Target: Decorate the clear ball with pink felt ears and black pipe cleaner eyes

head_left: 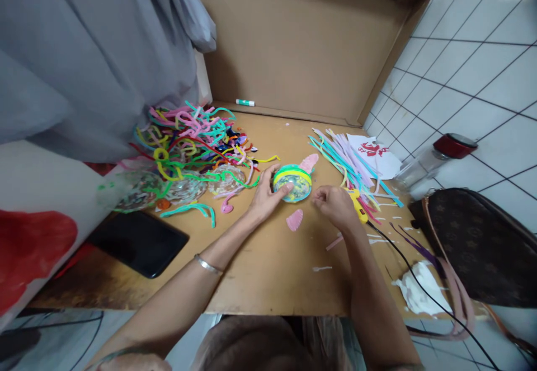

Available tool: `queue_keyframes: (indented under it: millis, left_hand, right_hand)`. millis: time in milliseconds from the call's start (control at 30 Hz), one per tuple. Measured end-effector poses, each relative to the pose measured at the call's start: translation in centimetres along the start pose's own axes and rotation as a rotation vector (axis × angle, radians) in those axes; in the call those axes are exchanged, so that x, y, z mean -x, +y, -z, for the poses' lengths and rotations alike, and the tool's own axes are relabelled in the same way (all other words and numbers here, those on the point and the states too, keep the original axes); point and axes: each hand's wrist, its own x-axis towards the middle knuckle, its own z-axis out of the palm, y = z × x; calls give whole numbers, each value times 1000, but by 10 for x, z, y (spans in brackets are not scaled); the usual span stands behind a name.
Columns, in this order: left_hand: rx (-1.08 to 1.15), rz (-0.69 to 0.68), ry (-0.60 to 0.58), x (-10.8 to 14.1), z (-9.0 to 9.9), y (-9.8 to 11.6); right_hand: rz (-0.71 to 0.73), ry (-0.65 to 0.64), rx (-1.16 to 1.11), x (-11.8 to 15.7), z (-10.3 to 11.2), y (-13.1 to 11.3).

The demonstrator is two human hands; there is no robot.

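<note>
The round pipe-cleaner piece (pixel 296 191), yellow and green banded over a mottled clear face, sits mid-table, gripped by the left hand (pixel 268 193), thumb across its front. A pink scalloped petal (pixel 309 163) juts from its far right edge. The right hand's (pixel 333 204) fingers are curled nearly closed beside it; whether they pinch anything, I cannot tell.

Left hand (pixel 268 195): gripping, palm inward | right hand (pixel 333 206): curled closed | forearms (pixel 229 242): converging forward

White tiled wall with dark grout (pixel 482 74) at two o'clock; grey draped fabric (pixel 96 52) at ten; brown wooden table (pixel 260 270) below.
</note>
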Motion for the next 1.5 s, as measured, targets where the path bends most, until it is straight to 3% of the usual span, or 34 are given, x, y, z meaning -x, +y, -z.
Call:
queue_keyframes:
  millis: [67,133,267,400,567,700,800,900,1033,1167,1367,1500]
  left_hand:
    - [51,29,2,1,1,3]
    - [72,41,21,2,2,6]
    - [38,8,85,4,2,10]
    - [-33,-83,148,5,3,13]
    - [-120,-171,199,7,4,19]
    - [-221,-328,268,10,6,30]
    - [-305,-524,274,15,8,38]
    - [-379,-680,196,20,8,40]
    - [-488,-790,66,22,5,30]
    - [-470,-722,-37,19,2,24]
    - [-178,-473,96,18,-2,32]
    - [47,-232,55,20,-7,33]
  right_hand:
    - [91,-158,42,4,2,-5]
    - [160,-228,74,7,-1,-11]
    - [222,-232,226,11,-14,-19]
    - [186,-298,360,13,-20,-26]
    - [219,-327,345,16,-18,-28]
    - [308,-285,52,16,-9,-23]
    - [247,-318,-381,15,2,-21]
    - [114,-343,-823,13,8,-19]
    - [-9,-264,-1066,10,7,-17]
    - [-14,-275,-1200,10,7,-20]
    - [80,-232,-1292,12,7,-27]
    - [81,-85,-1210,8,-3,-26]
